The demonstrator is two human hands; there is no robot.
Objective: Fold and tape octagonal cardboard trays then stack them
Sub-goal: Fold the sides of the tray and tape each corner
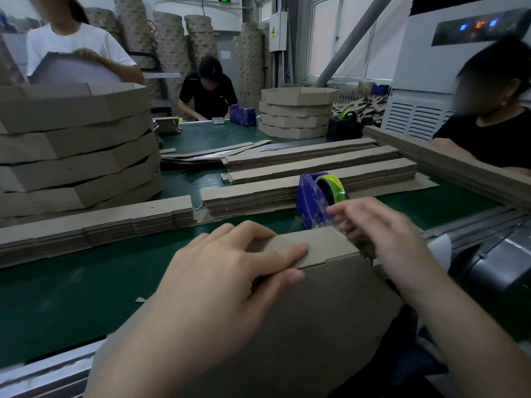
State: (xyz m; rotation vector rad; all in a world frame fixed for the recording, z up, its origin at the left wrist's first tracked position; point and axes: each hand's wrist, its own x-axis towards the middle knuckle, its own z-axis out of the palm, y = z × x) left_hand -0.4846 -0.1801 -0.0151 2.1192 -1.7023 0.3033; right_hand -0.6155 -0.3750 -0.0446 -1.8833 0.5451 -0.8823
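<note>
My left hand lies over the joint of the cardboard tray. Its fingers are laid nearly straight and close together on the top flap, and the thumb is flat on the panel just below the seam. They press and do not clamp. My right hand is blurred at the mouth of the tape dispenser, its fingertips spread toward a clear tail of tape. I cannot tell whether they have pinched it.

The tray leans over the near edge of the bench, towards its right corner, with the dispenser just behind it. I judge the board light and stiff, and it should spring open at the scores once I ease off. The place to hold is therefore right on the overlap, both layers pinned. The tape will be thin and clingy, best taken by its very end and kept taut.

Flat strips lie in piles across the middle of the bench. Finished trays are stacked at the left edge. Another stack stands near the far edge.
</note>
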